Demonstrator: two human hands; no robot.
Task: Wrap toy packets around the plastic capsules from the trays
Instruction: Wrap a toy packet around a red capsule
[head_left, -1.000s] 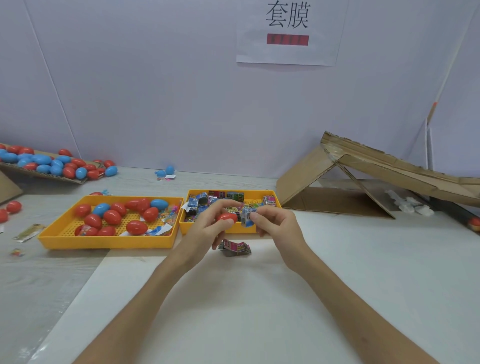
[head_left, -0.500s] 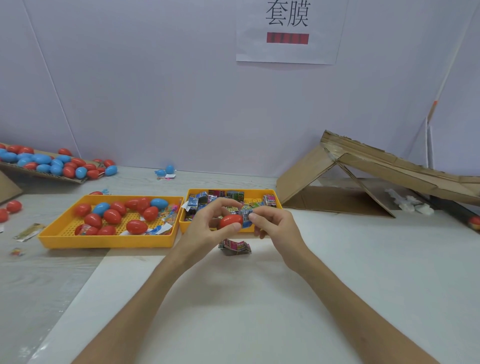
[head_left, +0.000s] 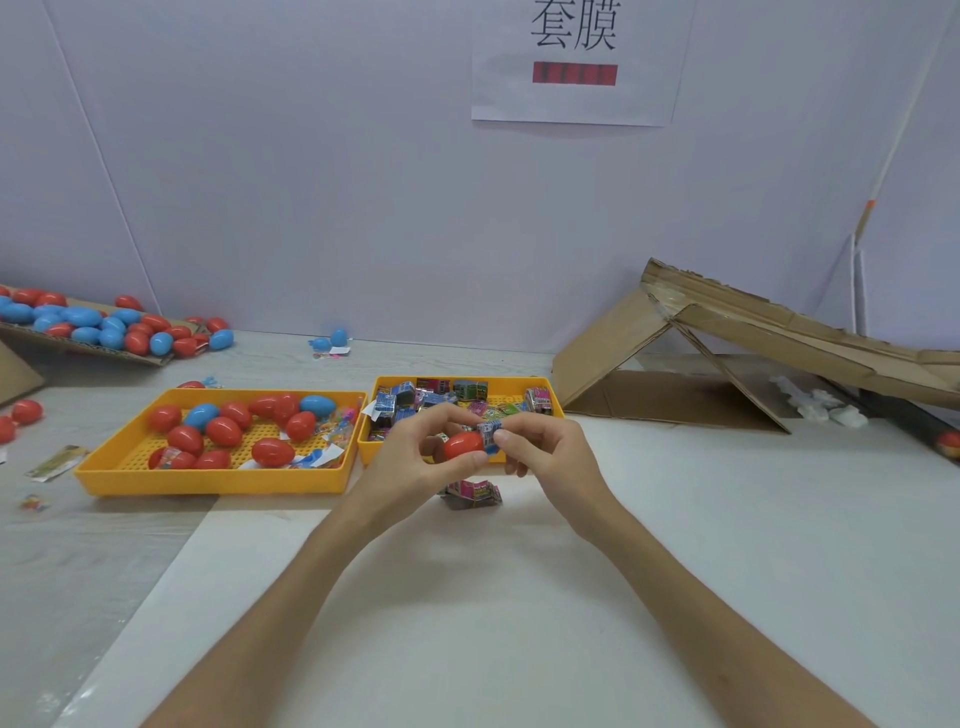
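- The left hand (head_left: 415, 457) pinches a red egg-shaped plastic capsule (head_left: 462, 445) between thumb and fingers, up off the table.
- The right hand (head_left: 545, 449) pinches a small blue printed toy packet (head_left: 488, 434) that touches the capsule's right end.
- Both are held in front of the yellow plastic tray of packets (head_left: 551, 400).
- Another folded pink packet (head_left: 474, 492) lies on the white table (head_left: 519, 597) under the hands.
- The yellow plastic tray of red and blue capsules (head_left: 208, 480) sits to the left.

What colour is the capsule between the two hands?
Red egg-shaped plastic capsule, clearest in head view.
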